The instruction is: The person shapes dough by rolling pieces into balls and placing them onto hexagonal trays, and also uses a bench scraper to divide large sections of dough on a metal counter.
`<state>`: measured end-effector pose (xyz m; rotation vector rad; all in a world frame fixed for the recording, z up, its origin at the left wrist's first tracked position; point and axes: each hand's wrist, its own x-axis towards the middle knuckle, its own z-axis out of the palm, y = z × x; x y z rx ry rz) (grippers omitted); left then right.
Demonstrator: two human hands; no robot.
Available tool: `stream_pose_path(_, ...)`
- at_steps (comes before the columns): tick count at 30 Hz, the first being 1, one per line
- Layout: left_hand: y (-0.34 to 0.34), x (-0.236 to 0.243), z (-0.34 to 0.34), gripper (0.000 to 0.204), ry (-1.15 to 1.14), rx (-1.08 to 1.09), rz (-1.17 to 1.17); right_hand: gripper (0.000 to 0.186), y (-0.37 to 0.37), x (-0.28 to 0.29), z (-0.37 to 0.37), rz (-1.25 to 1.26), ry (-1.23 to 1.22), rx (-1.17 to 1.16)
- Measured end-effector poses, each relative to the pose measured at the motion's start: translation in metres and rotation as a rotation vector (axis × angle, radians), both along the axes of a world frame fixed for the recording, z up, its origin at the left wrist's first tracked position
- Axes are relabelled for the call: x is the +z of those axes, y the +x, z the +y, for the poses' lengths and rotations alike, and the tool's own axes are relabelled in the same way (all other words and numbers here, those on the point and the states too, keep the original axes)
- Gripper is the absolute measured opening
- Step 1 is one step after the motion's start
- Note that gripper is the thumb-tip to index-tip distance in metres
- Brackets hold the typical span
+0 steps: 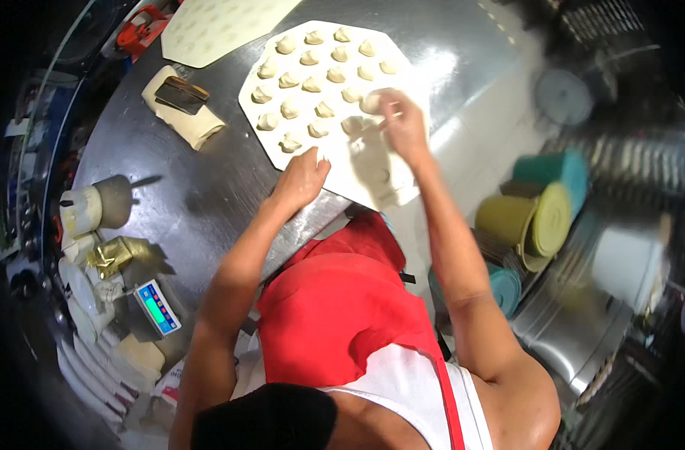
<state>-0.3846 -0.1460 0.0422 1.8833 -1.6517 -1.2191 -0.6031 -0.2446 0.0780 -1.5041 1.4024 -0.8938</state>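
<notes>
A white octagonal board [380, 184] on the steel table holds rows of small folded pale dough pieces [310, 82]. At its near-left edge, my left hand [303, 176] has its fingers curled, gripping the board. My right hand [401, 127], slightly blurred, is over the board's right part, fingers closed on a pale dough piece [370, 104]. Its shadow falls on the bare surface below it. Left of the board lies a folded slab of dough [198, 129] with a dark metal scraper [176, 96] on top.
The steel table [144, 229] also carries another pale board [215, 30], a digital scale [157, 307], a pot [80, 210] and a gold packet [110, 257]. At right stand yellow [507, 225] and teal buckets [552, 169], a white container [627, 266] and steel equipment [560, 337].
</notes>
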Motion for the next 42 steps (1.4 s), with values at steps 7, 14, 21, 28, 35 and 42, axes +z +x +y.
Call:
stream_pose_path(7,0.009,-0.009,0.043,0.027,0.27,0.277,0.13,0.031,-0.061,-0.084,-0.095,0.441,-0.215,0.05)
stream_pose_path(14,-0.015,0.022,0.038,0.022,0.287,0.531,0.316,0.023,-0.039,-0.077,-0.074,0.446,-0.262,0.33)
stream_pose_path(21,0.005,0.003,0.028,0.052,0.029,0.185,0.144,0.034,0.003,-0.085,-0.063,-0.256,0.093,0.076)
stream_pose_path(28,0.026,0.042,0.046,0.067,0.064,0.137,0.339,0.053,0.057,-0.072,0.004,-1.291,0.832,-0.11)
stream_pose_path(35,0.078,0.04,0.087,0.072,-0.077,0.144,0.616,0.045,0.112,-0.009,0.13,-0.563,0.441,0.237)
stream_pose_path(42,0.085,0.059,0.114,0.034,-0.103,-0.038,0.343,0.025,0.11,0.08,0.174,-0.108,0.117,0.294)
